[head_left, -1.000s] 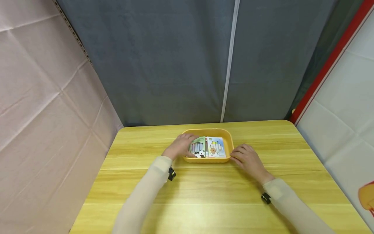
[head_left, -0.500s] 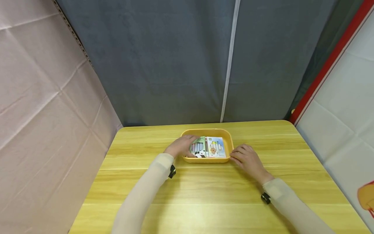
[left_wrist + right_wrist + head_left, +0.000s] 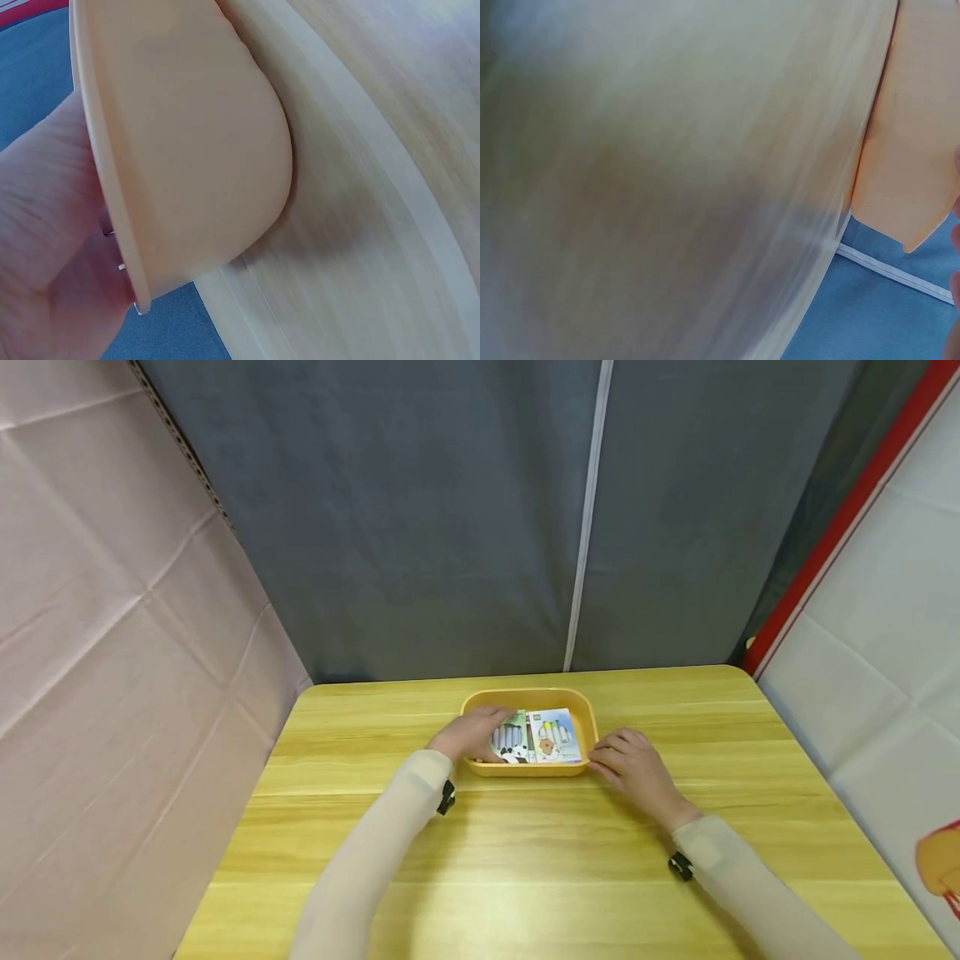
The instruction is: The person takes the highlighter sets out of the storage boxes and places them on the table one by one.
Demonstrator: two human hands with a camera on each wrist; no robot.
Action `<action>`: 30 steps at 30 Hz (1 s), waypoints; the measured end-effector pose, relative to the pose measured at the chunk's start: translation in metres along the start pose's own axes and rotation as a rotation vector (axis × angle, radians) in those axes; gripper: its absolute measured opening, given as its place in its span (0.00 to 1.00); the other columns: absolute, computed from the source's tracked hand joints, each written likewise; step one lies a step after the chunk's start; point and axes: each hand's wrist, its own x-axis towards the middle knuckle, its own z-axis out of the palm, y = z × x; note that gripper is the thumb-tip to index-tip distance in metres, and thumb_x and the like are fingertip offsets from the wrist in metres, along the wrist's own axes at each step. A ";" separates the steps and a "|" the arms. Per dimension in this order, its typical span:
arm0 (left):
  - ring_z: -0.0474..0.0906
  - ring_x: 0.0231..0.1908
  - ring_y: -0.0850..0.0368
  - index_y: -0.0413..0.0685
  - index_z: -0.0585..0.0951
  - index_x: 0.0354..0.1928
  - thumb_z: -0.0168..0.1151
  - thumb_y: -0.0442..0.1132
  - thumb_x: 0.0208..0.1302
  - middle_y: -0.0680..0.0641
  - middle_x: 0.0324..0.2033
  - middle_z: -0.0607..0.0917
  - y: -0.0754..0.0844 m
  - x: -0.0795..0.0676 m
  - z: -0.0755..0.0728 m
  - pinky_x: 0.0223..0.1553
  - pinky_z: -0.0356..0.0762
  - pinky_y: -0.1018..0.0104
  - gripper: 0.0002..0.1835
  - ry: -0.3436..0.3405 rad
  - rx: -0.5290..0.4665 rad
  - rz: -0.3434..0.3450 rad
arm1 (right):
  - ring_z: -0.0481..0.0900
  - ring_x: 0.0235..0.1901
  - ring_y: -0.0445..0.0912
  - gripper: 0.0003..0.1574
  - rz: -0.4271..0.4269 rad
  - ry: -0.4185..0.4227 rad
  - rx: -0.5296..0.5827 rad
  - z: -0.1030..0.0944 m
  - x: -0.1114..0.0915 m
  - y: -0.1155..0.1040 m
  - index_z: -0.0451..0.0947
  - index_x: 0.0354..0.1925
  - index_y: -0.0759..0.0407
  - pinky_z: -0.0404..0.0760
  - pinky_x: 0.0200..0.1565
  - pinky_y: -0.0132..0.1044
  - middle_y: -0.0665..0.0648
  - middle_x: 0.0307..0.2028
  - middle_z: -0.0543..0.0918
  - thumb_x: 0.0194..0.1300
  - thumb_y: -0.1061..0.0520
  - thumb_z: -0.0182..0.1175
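Observation:
A yellow plastic tray [image 3: 534, 770] stands near the far side of the table. Inside lie a green panda box [image 3: 514, 739], printed with a row of coloured sticks, and a light-blue bear box [image 3: 555, 737] beside it. My left hand [image 3: 471, 734] reaches in over the left rim and spans the panda box, thumb at its near edge and fingers at its far edge; it covers the box's left part. With bent fingers my right hand [image 3: 633, 768] holds the tray's near right corner. In the left wrist view, the tray's outer wall [image 3: 195, 150] hides the left fingertips.
The wooden table [image 3: 525, 868] extends in front of the tray and to both sides. A dark grey curtain [image 3: 435, 543] hangs behind its far edge. Pale cloth walls [image 3: 135, 693] flank it. Each wrist wears a black band [image 3: 681, 866].
My left hand has moved slightly right inside the tray. The bear box has shifted slightly right and turned a little. The right hand stays at the tray corner.

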 end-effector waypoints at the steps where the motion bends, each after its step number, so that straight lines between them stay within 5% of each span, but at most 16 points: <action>1: 0.59 0.75 0.49 0.56 0.58 0.77 0.74 0.59 0.52 0.47 0.74 0.64 0.000 0.000 0.000 0.74 0.62 0.53 0.53 -0.001 0.003 -0.003 | 0.78 0.41 0.47 0.13 0.002 -0.001 0.001 0.000 0.000 0.000 0.88 0.35 0.55 0.75 0.52 0.48 0.50 0.36 0.87 0.47 0.58 0.76; 16: 0.60 0.74 0.47 0.57 0.57 0.77 0.73 0.59 0.52 0.46 0.74 0.64 0.008 0.006 -0.001 0.74 0.62 0.52 0.53 -0.030 0.033 -0.040 | 0.79 0.41 0.47 0.09 0.036 -0.036 -0.004 0.000 0.000 -0.001 0.88 0.35 0.54 0.75 0.54 0.48 0.50 0.36 0.87 0.54 0.53 0.73; 30: 0.62 0.73 0.44 0.60 0.59 0.76 0.75 0.61 0.49 0.42 0.73 0.65 0.007 0.008 -0.001 0.70 0.68 0.48 0.53 -0.020 0.030 -0.035 | 0.79 0.41 0.48 0.12 0.029 -0.019 -0.004 0.000 0.001 -0.002 0.88 0.34 0.54 0.75 0.53 0.49 0.51 0.35 0.86 0.47 0.58 0.76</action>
